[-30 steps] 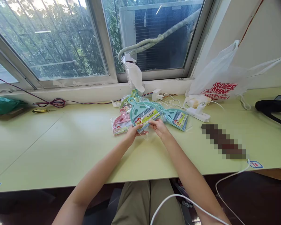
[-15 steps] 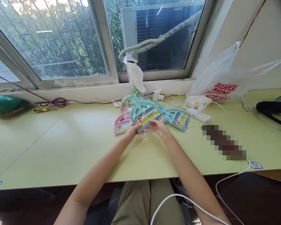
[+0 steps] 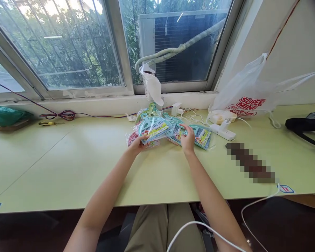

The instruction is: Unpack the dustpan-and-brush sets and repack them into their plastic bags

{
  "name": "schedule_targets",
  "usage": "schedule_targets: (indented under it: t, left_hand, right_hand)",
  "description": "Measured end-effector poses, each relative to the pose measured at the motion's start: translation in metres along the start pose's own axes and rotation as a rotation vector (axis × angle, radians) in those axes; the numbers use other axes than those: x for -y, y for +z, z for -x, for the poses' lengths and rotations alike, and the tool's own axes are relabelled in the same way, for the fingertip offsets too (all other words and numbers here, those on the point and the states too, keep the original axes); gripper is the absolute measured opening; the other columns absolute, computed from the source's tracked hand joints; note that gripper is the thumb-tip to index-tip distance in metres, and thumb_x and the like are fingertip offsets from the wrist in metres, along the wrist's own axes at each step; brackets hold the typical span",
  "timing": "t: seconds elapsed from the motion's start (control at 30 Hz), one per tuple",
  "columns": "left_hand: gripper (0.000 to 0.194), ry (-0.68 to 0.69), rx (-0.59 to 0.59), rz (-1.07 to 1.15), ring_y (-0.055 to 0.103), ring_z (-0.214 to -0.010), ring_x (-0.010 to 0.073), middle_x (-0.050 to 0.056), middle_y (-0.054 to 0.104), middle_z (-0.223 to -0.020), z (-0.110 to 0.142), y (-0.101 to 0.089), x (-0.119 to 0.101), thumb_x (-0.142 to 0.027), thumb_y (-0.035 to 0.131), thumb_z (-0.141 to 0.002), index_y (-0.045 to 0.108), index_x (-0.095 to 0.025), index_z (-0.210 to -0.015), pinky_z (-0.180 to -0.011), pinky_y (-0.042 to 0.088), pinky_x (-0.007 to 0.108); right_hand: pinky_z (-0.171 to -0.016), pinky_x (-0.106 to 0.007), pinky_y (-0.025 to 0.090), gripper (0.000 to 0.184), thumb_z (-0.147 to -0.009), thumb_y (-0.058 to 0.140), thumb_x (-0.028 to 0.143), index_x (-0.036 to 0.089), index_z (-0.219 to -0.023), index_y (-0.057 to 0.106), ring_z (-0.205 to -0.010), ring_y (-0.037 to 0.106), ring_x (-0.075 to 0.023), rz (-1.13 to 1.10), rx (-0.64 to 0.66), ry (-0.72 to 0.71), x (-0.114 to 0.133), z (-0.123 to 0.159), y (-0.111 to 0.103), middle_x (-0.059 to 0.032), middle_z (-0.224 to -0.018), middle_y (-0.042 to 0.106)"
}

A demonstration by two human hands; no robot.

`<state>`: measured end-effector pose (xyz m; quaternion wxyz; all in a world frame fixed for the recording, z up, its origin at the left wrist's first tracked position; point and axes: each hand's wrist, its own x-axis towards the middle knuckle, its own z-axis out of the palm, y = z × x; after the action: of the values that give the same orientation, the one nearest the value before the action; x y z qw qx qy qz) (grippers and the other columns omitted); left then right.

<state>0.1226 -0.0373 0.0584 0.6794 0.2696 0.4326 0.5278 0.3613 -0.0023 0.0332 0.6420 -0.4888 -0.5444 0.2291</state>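
My left hand [image 3: 137,145] grips the lower left edge of a teal dustpan and brush set [image 3: 154,130] in clear plastic, tilted up over the pile. My right hand [image 3: 188,138] has its fingers curled at another wrapped teal dustpan and brush set [image 3: 176,130], just to the right. Part of that set is hidden behind the hand. A third teal set [image 3: 203,136] lies farther right on the table. Under and behind the held one are a pink set [image 3: 132,137], mostly covered, and a green set [image 3: 150,109].
Behind the pile stand a crumpled white paper [image 3: 152,85] and a white adapter [image 3: 176,109]. To the right are a power strip [image 3: 222,132] and a white plastic bag [image 3: 241,94]. A screwdriver [image 3: 48,123] and bundled cable [image 3: 65,114] lie left on the table [image 3: 68,168].
My left hand has shifted left with the teal set. My right hand has let go of that set and moved right to another teal one.
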Motion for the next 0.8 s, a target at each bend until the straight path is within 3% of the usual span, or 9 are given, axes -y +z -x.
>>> schedule_targets:
  t: [0.13, 0.37, 0.5, 0.63, 0.8]
  left_hand:
    - [0.027, -0.001, 0.082, -0.023, 0.067, -0.061, 0.0134, 0.011, 0.072, -0.092, 0.0, -0.008, -0.004, -0.003, 0.061, -0.076, 0.061, -0.009, -0.102, -0.039, 0.048, 0.015]
    - [0.032, -0.008, 0.089, -0.067, 0.071, -0.077, 0.0198, 0.015, 0.071, -0.1, 0.002, -0.017, -0.01, -0.005, 0.063, -0.076, 0.061, -0.009, -0.108, -0.041, 0.049, 0.015]
    - [0.03, -0.06, 0.126, -0.108, 0.069, -0.062, 0.0152, 0.016, 0.071, -0.096, -0.001, -0.022, -0.009, -0.005, 0.063, -0.076, 0.062, -0.007, -0.106, -0.038, 0.047, 0.014]
    - [0.028, -0.106, 0.204, -0.162, 0.056, -0.043, 0.0072, 0.017, 0.072, -0.091, -0.005, -0.027, -0.008, -0.007, 0.061, -0.079, 0.062, -0.007, -0.108, -0.036, 0.045, 0.013]
    - [0.035, -0.079, 0.184, -0.209, 0.069, -0.064, 0.0144, 0.014, 0.072, -0.094, -0.004, -0.025, -0.005, -0.011, 0.068, -0.077, 0.062, -0.011, -0.111, -0.041, 0.049, 0.014]
  right_hand:
    - [-0.106, -0.045, 0.038, 0.042, -0.074, 0.057, 0.012, 0.031, -0.108, 0.071, -0.121, 0.049, -0.0243, 0.146, 0.17, -0.178, -0.005, 0.001, 0.004, -0.0056, -0.125, 0.06]
    - [-0.111, -0.047, 0.03, 0.028, -0.076, 0.071, 0.032, 0.035, -0.104, 0.074, -0.126, 0.043, -0.0267, 0.131, 0.195, -0.252, 0.002, -0.004, -0.004, -0.003, -0.135, 0.053]
    - [-0.112, -0.047, 0.028, 0.03, -0.077, 0.072, 0.039, 0.038, -0.107, 0.072, -0.13, 0.04, -0.0265, 0.073, 0.217, -0.275, 0.011, -0.003, -0.006, -0.0008, -0.139, 0.051]
    - [-0.111, -0.047, 0.028, 0.015, -0.081, 0.067, 0.041, 0.036, -0.092, 0.076, -0.125, 0.045, -0.0259, -0.008, 0.287, -0.23, 0.013, -0.001, -0.003, -0.0007, -0.128, 0.06]
    - [-0.106, -0.042, 0.035, 0.02, -0.088, 0.058, 0.04, 0.032, -0.088, 0.076, -0.112, 0.055, -0.023, -0.083, 0.231, -0.219, 0.015, 0.004, 0.001, -0.0024, -0.11, 0.069]
